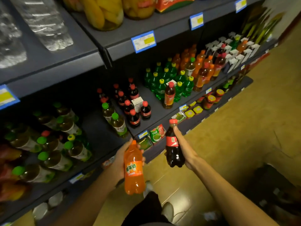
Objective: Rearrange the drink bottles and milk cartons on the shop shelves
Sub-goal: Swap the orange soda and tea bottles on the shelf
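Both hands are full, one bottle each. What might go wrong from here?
The right hand holds the cola bottle with fingers lying straight along it, a loose grip that might slip. Setting the orange soda bottle, held in the left hand, down among the crowded cola bottles could topple some.

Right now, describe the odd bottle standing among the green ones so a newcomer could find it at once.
Find the middle shelf holding the drinks, then the cluster of green bottles with yellow caps right of centre. At that cluster's front edge stands a lone amber tea bottle: red cap, orange-red label, brown liquid, unlike its green neighbours.
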### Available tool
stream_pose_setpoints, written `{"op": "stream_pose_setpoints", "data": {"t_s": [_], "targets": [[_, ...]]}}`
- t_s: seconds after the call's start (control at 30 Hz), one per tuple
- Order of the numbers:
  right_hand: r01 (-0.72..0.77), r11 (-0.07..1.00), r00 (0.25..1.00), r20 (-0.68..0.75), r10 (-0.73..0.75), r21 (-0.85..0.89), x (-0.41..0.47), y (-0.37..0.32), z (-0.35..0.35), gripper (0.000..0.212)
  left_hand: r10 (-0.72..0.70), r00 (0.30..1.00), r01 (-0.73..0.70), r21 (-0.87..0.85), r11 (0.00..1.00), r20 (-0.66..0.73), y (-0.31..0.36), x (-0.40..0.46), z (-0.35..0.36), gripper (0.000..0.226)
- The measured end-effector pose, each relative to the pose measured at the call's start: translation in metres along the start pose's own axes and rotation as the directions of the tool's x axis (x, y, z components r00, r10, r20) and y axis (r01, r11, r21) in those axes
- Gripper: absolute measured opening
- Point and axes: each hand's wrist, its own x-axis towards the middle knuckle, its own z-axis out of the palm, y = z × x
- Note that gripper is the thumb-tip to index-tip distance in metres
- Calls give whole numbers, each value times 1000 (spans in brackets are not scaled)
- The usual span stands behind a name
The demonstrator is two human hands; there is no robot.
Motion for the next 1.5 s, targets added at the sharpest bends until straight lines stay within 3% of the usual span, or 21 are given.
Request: {"op": "stream_pose_setpoints", "data": {"t_s": [0.13,0.27,0.43,0.5,0.6,0.73,0.77,0.87,1.0,1.13,1.27,1.43,1.5], "targets": [[43,998,999,33,-42,-44,27,-15,15,89,81,990,-77,40,996,-114,32,7,-4,28],[61,991,998,38,-57,-120,53,-35,25,69,117,968,-111,41,993,-224,59,22,-8,26],[41,988,998,43,-35,-147,80,-56,43,50,209,917,-197,71,978,-340,81,32,-24,69],[38,987,997,67,-27,-159,91,-64,51,57,276,886,-254,108,961,-373,94,40,-26,71],[6,977,990,137,23,-213,106,-75,56,63,308,863,-281,127,951,-401,110,51,-23,49],[59,951,977,211,6,-303,124,-96,50,82,296,845,-297,70,952,-445,122,64,-9,59],[65,949,973,233,10,-310,129,-103,47,77,289,841,-293,64,954,-458,123,68,-6,62],[83,948,958,286,8,-306,143,-123,38,33,289,810,-290,81,954,-510,126,79,-1,68],[104,950,933,360,10,-296,154,-140,25,18,300,742,-314,85,946,-599,117,95,-4,64],[75,945,919,389,58,-319,168,-145,16,16,310,722,-381,18,924,-619,109,103,-6,44],[38,935,899,421,122,-352,177,-140,19,51,300,702,-429,-47,902,-646,102,104,-3,29],[-6,923,858,472,203,-386,177,-135,37,27,274,651,-461,-81,884,-708,87,99,-1,29],[-5,921,847,489,211,-389,177,-131,49,27,275,628,-492,-99,865,-728,83,93,-1,44]]}}
